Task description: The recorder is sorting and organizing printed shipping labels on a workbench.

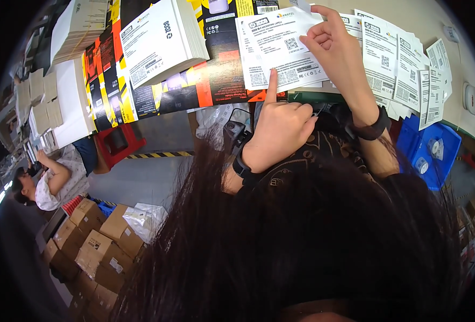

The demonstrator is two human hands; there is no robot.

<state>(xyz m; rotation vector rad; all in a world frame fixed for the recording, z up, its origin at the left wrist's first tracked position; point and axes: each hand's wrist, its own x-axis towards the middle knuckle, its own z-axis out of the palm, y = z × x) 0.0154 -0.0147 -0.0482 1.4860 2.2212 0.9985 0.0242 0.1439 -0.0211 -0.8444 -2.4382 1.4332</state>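
A white printed leaflet (272, 40) with black text and a square code lies on a few similar sheets at the table's near edge. My left hand (280, 126) rests below it, index finger stretched out and its tip on the leaflet's lower part. The other fingers are curled, and a thin shiny pointed thing (319, 110) sticks out beside them; its kind cannot be made out. My right hand (334, 51) is closed at the leaflet's upper right edge, fingers bent over the paper. Its grip is partly hidden. Both wrists wear dark bands.
Thick stacks of white leaflets (154, 40) stand to the left on black, orange and yellow printed sheets (221, 78). More leaflets (404, 61) fan out at right. A blue bin (436, 142) holds rolls. Cardboard boxes (95, 252) and a red stool (120, 145) stand lower left, near another person (63, 180).
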